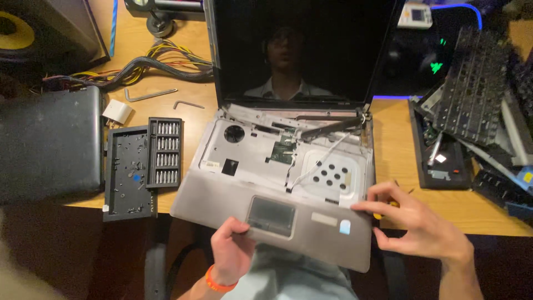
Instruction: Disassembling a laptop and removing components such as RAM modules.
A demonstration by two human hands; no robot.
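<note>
Left hand (230, 247) is pinching the front edge of the laptop (277, 183), which is overhanging the desk (400, 144); right hand (416, 222), fingers spread, is touching its corner, half hiding a yellow tool (393, 204). Bit case (141, 164) is lying left.

One head-worn camera looks steeply down and forward from close above the wooden desk (144, 103), taking in the opened laptop (283, 166) at centre frame.

dark laptop screen (294, 50) upright, small blue sticker (345, 226) on palm rest
</note>
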